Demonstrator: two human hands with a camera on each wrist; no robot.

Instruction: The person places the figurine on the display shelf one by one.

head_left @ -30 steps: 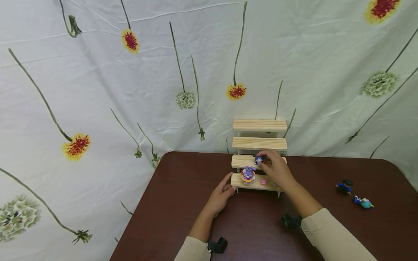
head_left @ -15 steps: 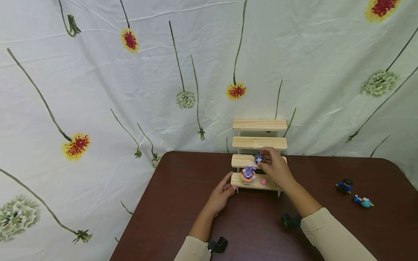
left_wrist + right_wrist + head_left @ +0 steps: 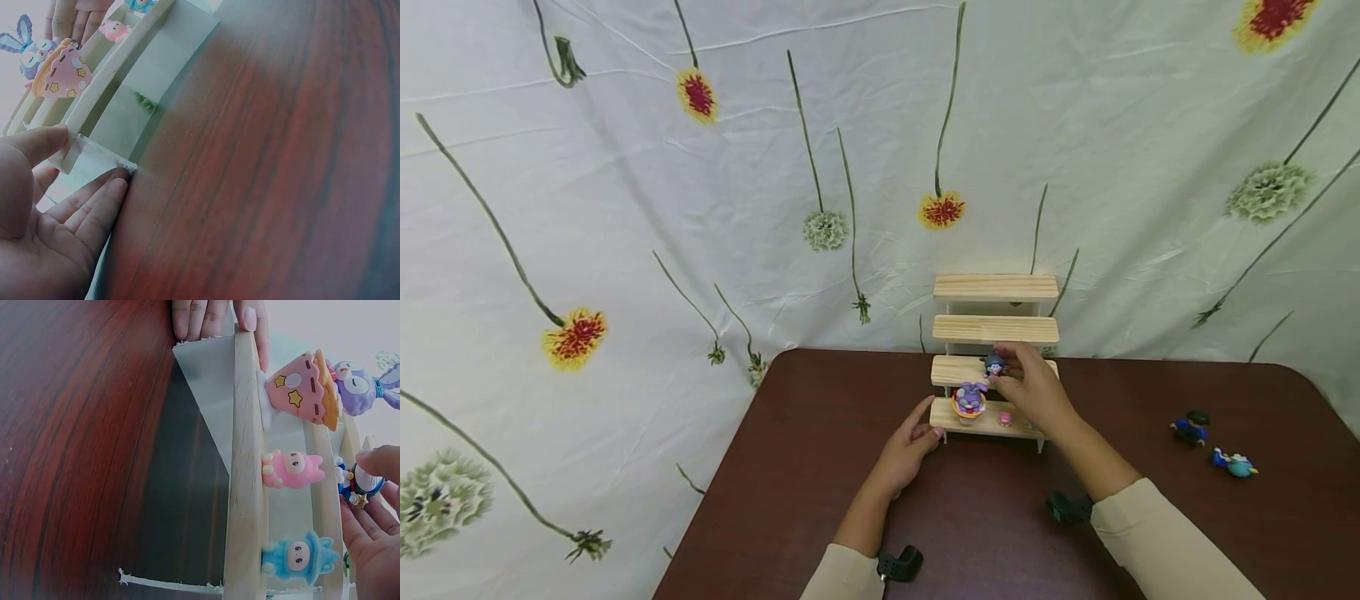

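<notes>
A stepped wooden display stand (image 3: 996, 328) with clear side panels stands at the back of the table. My right hand (image 3: 1037, 390) pinches a small blue-and-white figurine (image 3: 369, 480) with a gold star between thumb and fingers, at the second tier from the bottom. My left hand (image 3: 901, 454) grips the left end of the lowest tier, thumb on the plank (image 3: 94, 103) and other fingers by the side panel. On that lowest tier stand a purple rabbit figurine (image 3: 969, 398) in a pink cup, a small pink figurine (image 3: 294, 470) and a light-blue figurine (image 3: 297, 559).
Two more figures lie on the dark red-brown table (image 3: 850, 400) at the right: one with a blue top and dark hair (image 3: 1191, 428), the other blue and white (image 3: 1235, 463). A white flower-print cloth (image 3: 760, 167) hangs right behind the stand.
Within my right hand the figurine has turned a little, so more of its dark head shows, and it has shifted slightly left. My left hand keeps its place on the stand.
</notes>
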